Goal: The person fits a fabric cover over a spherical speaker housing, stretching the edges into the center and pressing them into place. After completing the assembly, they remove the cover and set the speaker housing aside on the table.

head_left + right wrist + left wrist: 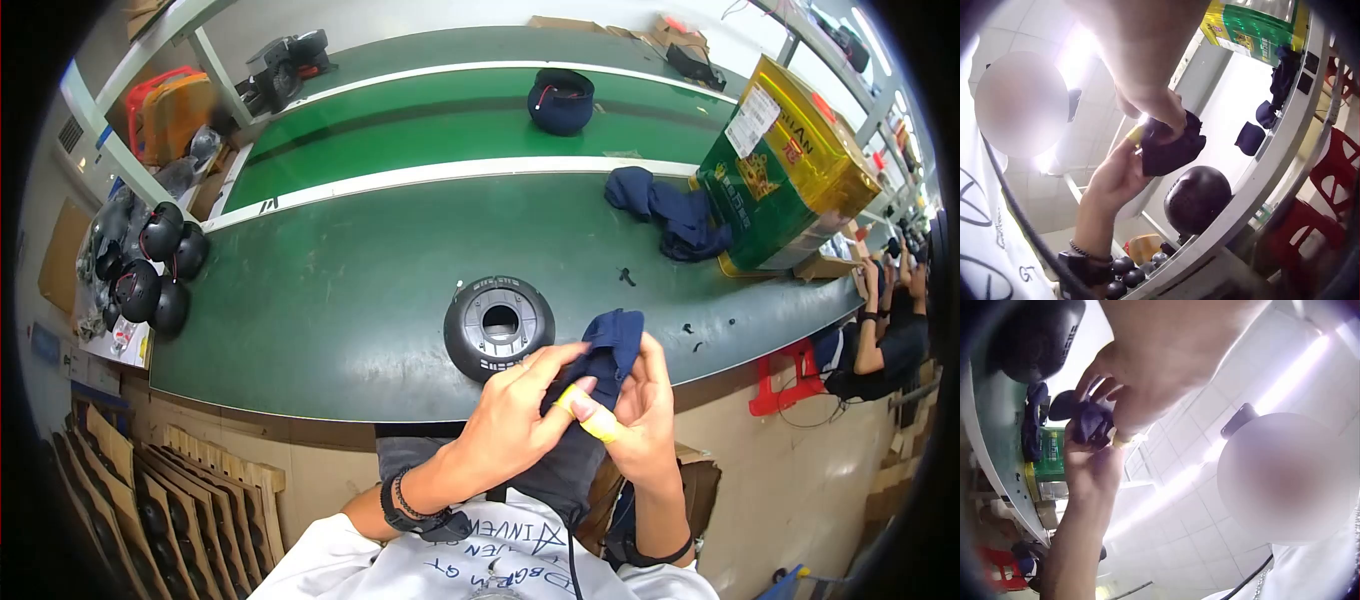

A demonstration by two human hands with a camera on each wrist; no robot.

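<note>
Both hands hold one piece of dark navy cloth (612,345) in front of the body, at the table's near edge. My left hand (505,415) grips its left side with thumb and fingers. On the other side my right hand (645,415) pinches the cloth, its thumb wrapped in yellow tape (590,412). The right wrist view shows the bunched cloth (1172,150) between the two hands, with folds hiding some fingertips. Just beyond the left hand, a round black plastic shell (465,335) with a central hole lies on the green table (330,300).
More navy cloth (670,215) lies beside a green and gold tin (780,170) at right. A navy-covered round piece (562,105) sits farther back. Several black round shells (160,235) are piled at left. Small black bits (627,276) are scattered on the table. A red stool (770,380) stands at right.
</note>
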